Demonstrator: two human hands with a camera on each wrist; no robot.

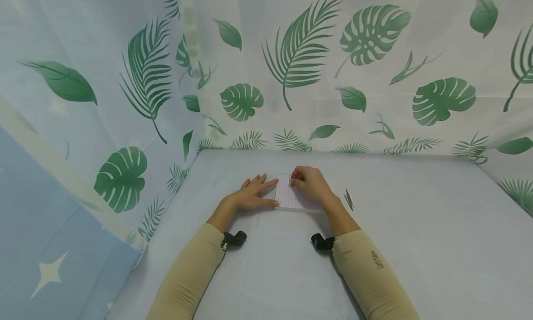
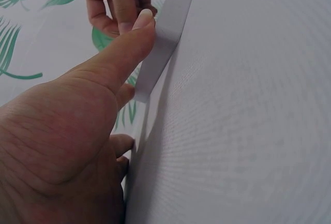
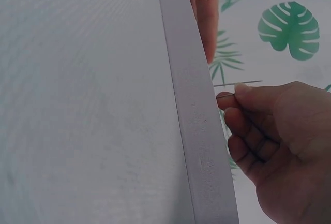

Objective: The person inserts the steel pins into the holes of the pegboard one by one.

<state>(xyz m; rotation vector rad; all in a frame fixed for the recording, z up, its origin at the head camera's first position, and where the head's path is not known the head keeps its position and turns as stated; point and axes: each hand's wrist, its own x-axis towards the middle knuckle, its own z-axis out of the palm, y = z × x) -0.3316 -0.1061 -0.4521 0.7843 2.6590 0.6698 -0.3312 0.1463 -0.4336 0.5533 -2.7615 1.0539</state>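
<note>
A white foam-like board with a grid of small dots lies flat on the table. My left hand steadies its left end, fingers spread, the thumb against the front corner and the index fingertip at the far left. Over the board, my right hand pinches a thin needle between thumb and index finger, its lower end right at the dotted face. Another thin needle stands upright from the board close beside those fingertips. The right hand covers much of the board's right part in the head view.
Several thin dark needles lie in a small bunch on the table just right of the board. The pale cloth-covered table reaches back to a leaf-print curtain, with another leaf-print curtain along the left.
</note>
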